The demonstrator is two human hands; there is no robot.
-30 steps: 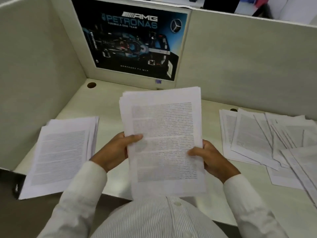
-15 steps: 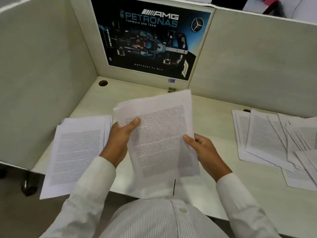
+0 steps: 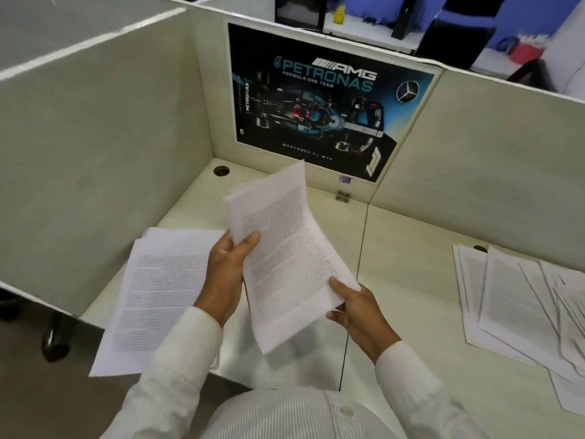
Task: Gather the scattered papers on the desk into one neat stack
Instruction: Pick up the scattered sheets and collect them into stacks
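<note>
Striped shirt (image 3: pixel 285 416) is filling the bottom edge, with both white sleeves reaching forward.

Left hand (image 3: pixel 226 274) is gripping the held sheaf (image 3: pixel 285 258) at its left edge. The thumb is lying on the printed face and the fingers are curling behind.

Right hand (image 3: pixel 357 308) is pinching the sheaf's lower right corner, thumb on top, fingers underneath.

The sheaf is hanging in the air over the bench (image 3: pixel 411 264), not touching it. It is tilting, with its top end leaning away toward the back wall. The sheets are bowing and fanning slightly at the top corner.

Just left of the sheaf, the left stack (image 3: pixel 158 296) is lying flat on the bench, print side up and fairly squared. Its near edge is overhanging the bench front.

Well apart on the right, the scattered papers (image 3: pixel 522 305) are lying in a loose overlapping fan with skewed edges, running out of frame.

Farther back, a cable hole (image 3: pixel 221 170) is sitting in the bench's back left corner. A second hole (image 3: pixel 480 248) is peeking out just behind the scattered papers.

A dark racing-team poster (image 3: pixel 323 103) is hanging on the back partition (image 3: pixel 474 147).
</note>
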